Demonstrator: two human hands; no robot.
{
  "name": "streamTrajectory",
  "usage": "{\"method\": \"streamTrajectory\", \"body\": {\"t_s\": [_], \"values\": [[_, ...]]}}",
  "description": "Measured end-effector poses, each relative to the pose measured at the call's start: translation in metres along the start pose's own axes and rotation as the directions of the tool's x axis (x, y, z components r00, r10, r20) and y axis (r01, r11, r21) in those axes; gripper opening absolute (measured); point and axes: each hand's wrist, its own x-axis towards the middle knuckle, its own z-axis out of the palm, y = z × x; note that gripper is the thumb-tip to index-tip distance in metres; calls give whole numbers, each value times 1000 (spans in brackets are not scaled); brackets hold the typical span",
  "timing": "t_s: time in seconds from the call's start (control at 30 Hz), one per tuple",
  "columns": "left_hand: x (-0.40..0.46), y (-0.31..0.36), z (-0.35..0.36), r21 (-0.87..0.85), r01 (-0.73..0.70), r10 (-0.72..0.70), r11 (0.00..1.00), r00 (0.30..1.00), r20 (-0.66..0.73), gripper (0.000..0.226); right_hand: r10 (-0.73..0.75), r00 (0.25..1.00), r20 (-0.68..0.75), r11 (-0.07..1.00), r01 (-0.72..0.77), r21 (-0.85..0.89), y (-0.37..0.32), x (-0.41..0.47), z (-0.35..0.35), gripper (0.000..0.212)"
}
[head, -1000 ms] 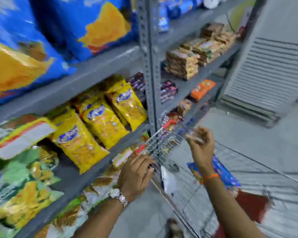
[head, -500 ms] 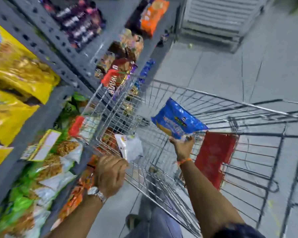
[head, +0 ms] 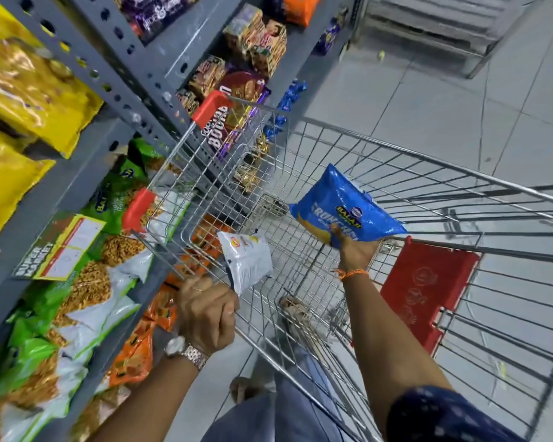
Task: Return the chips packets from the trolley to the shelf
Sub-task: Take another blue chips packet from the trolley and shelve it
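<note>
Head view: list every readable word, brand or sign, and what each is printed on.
"BALAJI" and "CRUNCHEM": blue chips packet in the right hand.
"BALAJI": green packet on the shelf.
"SUPER MARKET": shelf tag.
"BOURBON", partly hidden: maroon biscuit pack.
White packet in the left hand: small red logo and print, too blurred.

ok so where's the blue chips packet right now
In the head view the blue chips packet is right of centre, held up by the right hand over the trolley, just ahead of its red seat flap.
</note>
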Motion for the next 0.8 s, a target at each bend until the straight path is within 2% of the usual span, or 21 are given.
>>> {"method": "streamTrajectory", "body": {"t_s": [0.07, 0.17, 0.3, 0.43, 0.57, 0.67, 0.73, 0.8], "values": [[-1, 0, 1, 0, 16, -16, 1000, 1000, -16, 63, 25, 1000, -10, 1000, -25, 12, -3, -9, 0, 57], [-2, 1, 0, 6, 10, -10, 1000, 1000, -4, 61, 45, 998, 43, 998, -47, 41, -13, -24, 4, 60], [-1, 2, -1, -9, 39, -38, 999, 998, 49, 54, -36, 995, 95, 999, 36, 4, -30, -35, 6, 62], [4, 6, -14, 0, 40, -40, 999, 987, 158, 38, -127, 979, 161, 990, 134, -37, -70, -59, 4, 66], [12, 12, -40, -85, 74, -51, 994, 968, 245, 46, -219, 938, 268, 976, 215, 46, -133, -93, 5, 65], [23, 22, -78, -48, 87, -77, 995, 981, 177, 36, -300, 895, 331, 954, 282, 102, -189, -124, 8, 63], [35, 32, -112, 15, 89, -90, 996, 993, 73, 26, -331, 860, 390, 944, 302, 136, -227, -147, 12, 59], [44, 40, -157, 67, 106, -103, 992, 993, -49, 27, -376, 819, 434, 927, 331, 179, -268, -180, 18, 59]]}}
